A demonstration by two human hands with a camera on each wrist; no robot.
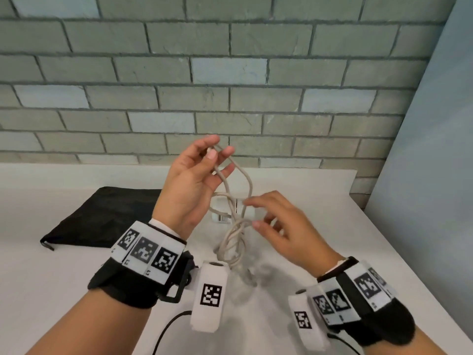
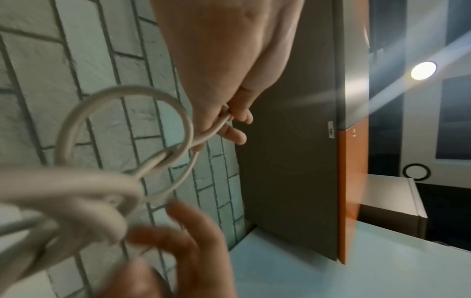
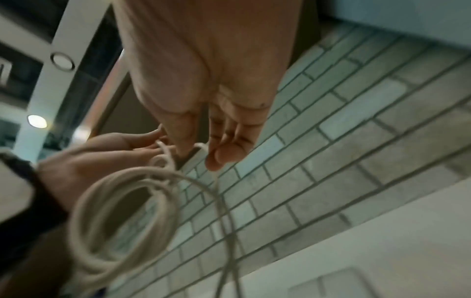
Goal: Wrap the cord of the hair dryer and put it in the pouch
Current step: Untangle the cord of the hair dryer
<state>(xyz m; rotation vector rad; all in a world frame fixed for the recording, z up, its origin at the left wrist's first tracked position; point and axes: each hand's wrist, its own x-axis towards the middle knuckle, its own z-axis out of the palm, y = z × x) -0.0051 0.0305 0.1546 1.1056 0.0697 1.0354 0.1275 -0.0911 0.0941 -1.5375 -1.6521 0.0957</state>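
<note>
My left hand point(image 1: 215, 155) is raised above the table and pinches the top of a loop of the beige cord point(image 1: 230, 190) between thumb and fingers. The cord hangs down in several twisted loops to the tabletop. Lower and to the right is my right hand point(image 1: 252, 212), its fingers loosely spread and touching the twisted part without closing on it. The white hair dryer point(image 1: 221, 216) lies on the table behind the cord, mostly hidden. The black pouch point(image 1: 102, 216) lies flat at the left. The left wrist view shows the left hand point(image 2: 229, 125) pinching the cord point(image 2: 122, 90). In the right wrist view, straight fingers point(image 3: 221, 157) reach beside the coil point(image 3: 122, 181).
The white table point(image 1: 76, 278) ends at a grey brick wall point(image 1: 230, 73) behind. A pale partition point(image 1: 430, 149) closes the right side. A thin black cable point(image 1: 166, 329) from my wrist band trails over the near table edge.
</note>
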